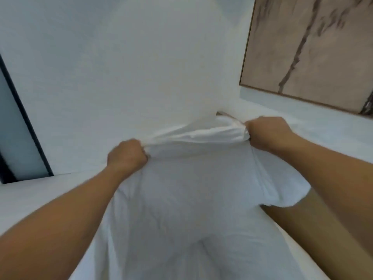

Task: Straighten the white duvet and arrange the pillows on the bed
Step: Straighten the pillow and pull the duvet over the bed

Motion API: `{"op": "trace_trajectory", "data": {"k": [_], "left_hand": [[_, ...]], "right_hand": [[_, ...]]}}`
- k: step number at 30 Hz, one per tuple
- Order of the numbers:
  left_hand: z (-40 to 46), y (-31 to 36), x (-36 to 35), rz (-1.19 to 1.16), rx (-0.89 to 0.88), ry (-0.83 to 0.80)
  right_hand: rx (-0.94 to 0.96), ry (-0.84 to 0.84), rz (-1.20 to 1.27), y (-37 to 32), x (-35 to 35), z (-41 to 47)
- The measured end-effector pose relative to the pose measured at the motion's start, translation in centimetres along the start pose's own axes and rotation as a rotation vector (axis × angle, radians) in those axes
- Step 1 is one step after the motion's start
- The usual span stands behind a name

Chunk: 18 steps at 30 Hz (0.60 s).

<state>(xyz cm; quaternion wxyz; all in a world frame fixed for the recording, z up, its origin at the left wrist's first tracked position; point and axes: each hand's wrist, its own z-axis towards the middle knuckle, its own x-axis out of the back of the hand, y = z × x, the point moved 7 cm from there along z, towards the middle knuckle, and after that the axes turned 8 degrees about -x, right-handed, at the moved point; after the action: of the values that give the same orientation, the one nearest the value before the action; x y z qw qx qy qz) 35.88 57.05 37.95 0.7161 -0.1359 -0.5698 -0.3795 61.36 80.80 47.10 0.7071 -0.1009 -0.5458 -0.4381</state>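
White cloth fills the head view: a person's two fists lift a pillow (181, 199) by its top edge, the fabric bunched and stretched taut between them. The left hand (127, 155) is clenched, fingers curled round a gathered corner of the pillowcase at the middle left. The right hand (268, 133) grips the opposite corner the same way, slightly higher in the frame. Both bare forearms reach in from the lower corners, the pillow hanging down between them toward the camera. The frame is blurred, so the pale surface (323, 126) beyond the right hand is probably bedding, though it cannot be told for certain. Behind stands a white wall (121, 67). A framed brown picture (314, 51) hangs at upper right, and a dark-framed panel (18, 126) runs along the left edge.
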Motion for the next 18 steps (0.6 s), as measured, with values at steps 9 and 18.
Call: {"op": "trace_trajectory", "data": {"k": [9,18], "left_hand": [[-0.8,11.5,29.7,0.014,-0.26,-0.198],[-10.6,11.3,34.7,-0.105,-0.216,-1.067]], "right_hand": [[-0.036,-0.245,-0.034,8.8,24.0,5.1],[0.07,-0.793,-0.476,10.0,30.3,-0.1]]}}
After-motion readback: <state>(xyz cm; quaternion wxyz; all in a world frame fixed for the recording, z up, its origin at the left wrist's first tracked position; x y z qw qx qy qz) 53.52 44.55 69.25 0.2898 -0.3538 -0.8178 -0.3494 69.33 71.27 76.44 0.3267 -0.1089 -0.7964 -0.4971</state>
